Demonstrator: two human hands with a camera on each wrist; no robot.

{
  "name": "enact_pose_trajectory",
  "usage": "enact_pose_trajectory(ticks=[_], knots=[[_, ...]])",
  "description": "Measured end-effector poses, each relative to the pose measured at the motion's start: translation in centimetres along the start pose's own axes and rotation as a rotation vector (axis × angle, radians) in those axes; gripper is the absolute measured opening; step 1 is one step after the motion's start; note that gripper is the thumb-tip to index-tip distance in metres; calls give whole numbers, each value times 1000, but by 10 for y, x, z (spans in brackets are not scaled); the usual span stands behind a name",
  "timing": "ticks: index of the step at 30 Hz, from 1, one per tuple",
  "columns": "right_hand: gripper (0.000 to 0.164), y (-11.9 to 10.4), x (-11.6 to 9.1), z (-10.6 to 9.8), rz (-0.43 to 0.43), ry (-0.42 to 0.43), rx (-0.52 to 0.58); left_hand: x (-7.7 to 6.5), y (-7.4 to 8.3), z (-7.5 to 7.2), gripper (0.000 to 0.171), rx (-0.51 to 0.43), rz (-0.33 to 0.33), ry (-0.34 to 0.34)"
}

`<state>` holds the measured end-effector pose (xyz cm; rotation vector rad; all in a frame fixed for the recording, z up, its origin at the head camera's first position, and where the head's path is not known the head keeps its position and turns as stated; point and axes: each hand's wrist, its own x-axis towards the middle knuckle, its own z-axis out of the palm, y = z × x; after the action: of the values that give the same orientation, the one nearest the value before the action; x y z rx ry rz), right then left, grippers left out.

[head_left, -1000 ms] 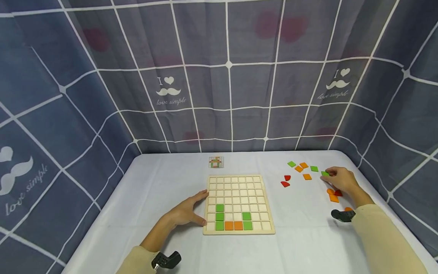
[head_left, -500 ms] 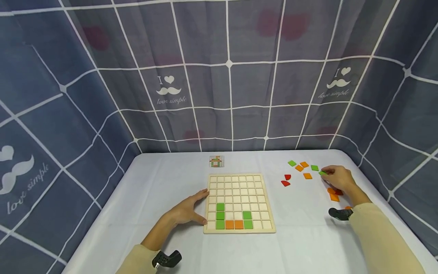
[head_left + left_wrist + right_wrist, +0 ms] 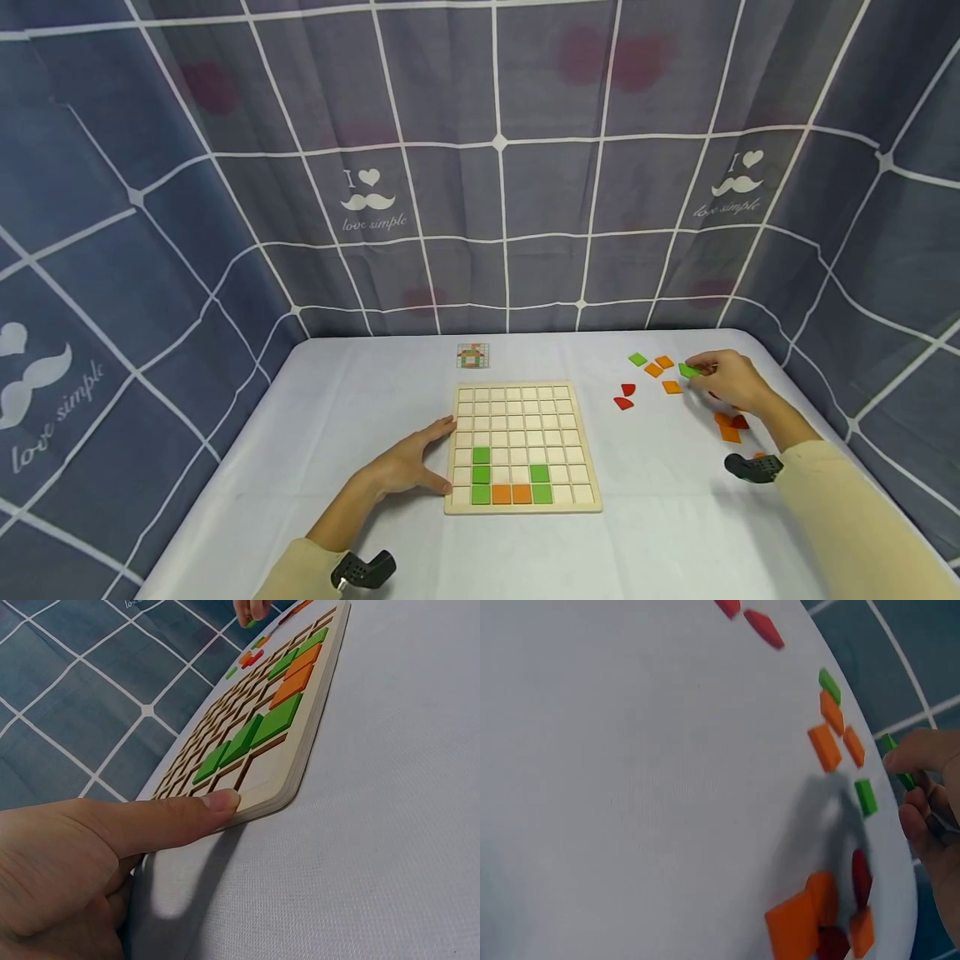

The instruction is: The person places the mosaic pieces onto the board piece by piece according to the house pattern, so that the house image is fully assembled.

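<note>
The wooden grid board [image 3: 523, 423] lies flat with several green and orange square tiles set in its lower rows. My left hand [image 3: 405, 463] rests at its left side, fingers spread and straight, the thumb [image 3: 217, 802] touching the corner of the rim. Over the far right of the table, my right hand [image 3: 731, 382] pinches a green tile [image 3: 897, 760] between thumb and fingers. That tile is raised off the cloth, its holder's shadow falling below. Another green tile [image 3: 865, 796] lies on the table close by.
Orange tiles [image 3: 672, 387], a further green tile [image 3: 637, 359] and red curved pieces [image 3: 623, 403] are scattered around the right hand. More orange and red pieces [image 3: 729, 433] lie near the right wrist. Behind the board sits a small pattern card [image 3: 473, 356]. A grid-printed curtain [image 3: 551, 192] encloses the table.
My right hand has lifted the green tile from the cloth and shifted slightly left and away from me. The left hand and board have stayed put.
</note>
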<state>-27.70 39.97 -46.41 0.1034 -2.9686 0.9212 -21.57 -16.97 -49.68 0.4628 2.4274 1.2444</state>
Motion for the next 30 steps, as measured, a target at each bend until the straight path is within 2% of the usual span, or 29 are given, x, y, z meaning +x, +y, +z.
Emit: enact_pose_trajectory(ticks=[9, 18, 30], knots=[[37, -46, 5, 10, -158, -39, 15, -1, 1, -1, 109, 0, -2, -5], [29, -88, 4, 36, -391, -63, 34, 0, -1, -1, 110, 15, -10, 0], [28, -123, -5, 61, -500, -118, 34, 0, 0, -1, 108, -17, 18, -25]])
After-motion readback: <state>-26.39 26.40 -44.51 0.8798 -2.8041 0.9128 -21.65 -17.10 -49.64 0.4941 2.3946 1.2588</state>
